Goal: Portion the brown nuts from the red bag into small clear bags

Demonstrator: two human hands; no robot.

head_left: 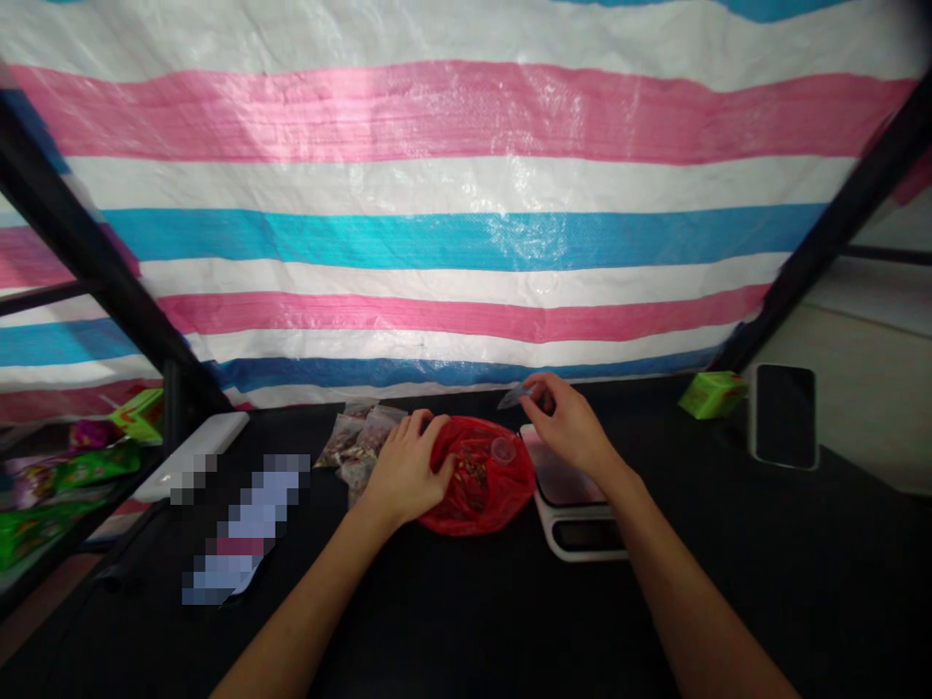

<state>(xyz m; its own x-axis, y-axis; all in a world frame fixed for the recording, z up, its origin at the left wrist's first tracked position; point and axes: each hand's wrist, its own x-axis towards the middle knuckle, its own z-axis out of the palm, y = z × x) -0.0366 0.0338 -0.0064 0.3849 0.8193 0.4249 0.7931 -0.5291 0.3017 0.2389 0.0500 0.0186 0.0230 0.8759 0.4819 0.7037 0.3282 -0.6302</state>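
Note:
My left hand (412,466) rests over the left edge of a red plastic bag (502,505), touching it with thumb and fingers apart. The bag's mouth is spread wide. Inside lie small brown and yellowish bits (472,474) and a small clear plastic cup (502,449). My right hand (568,417) pinches a small clear plastic bag (514,395) above the far side of a white kitchen scale (560,539). Just left of my left hand, several filled clear zip bags (364,432) lie in a pile, partly hidden by that hand.
A phone (784,416) and a green box (712,394) stand at the right back. On the left lie a white power strip (208,447) and a blurred-out flat packet (251,529). Colourful packets (94,466) sit beyond the black frame. Striped plastic sheeting (466,243) hangs behind the table.

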